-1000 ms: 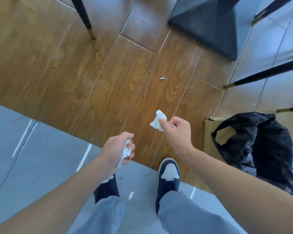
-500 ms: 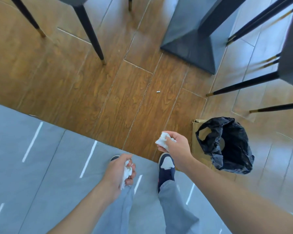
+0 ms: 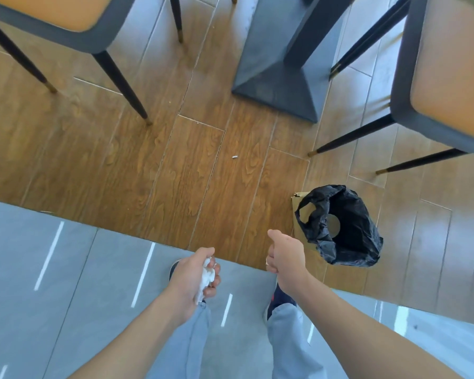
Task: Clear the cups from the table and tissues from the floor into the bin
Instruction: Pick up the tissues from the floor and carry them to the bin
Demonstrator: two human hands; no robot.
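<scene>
My left hand point(image 3: 195, 280) grips a crumpled white tissue point(image 3: 207, 277) in its curled fingers, low in the view above my left shoe. My right hand point(image 3: 285, 258) is closed in a fist with its back toward me. Only a sliver of a second white tissue point(image 3: 267, 261) shows at its lower left edge. This hand hovers just left of the bin point(image 3: 364, 242), a cardboard box lined with a black bag that stands on the wood floor. A tiny white scrap point(image 3: 234, 157) lies on the planks farther ahead. No cups are in view.
The dark table base point(image 3: 274, 86) stands ahead at the centre. An orange-seated chair point(image 3: 74, 20) with black legs is at the upper left, and another chair point(image 3: 449, 77) is at the right, its legs reaching toward the bin. I stand on grey tiles point(image 3: 66, 283) at the wood floor's edge.
I have risen, so the floor looks farther away and the chairs came into view. My right hand closed round its tissue and moved nearer the bin. The left hand keeps its tissue.
</scene>
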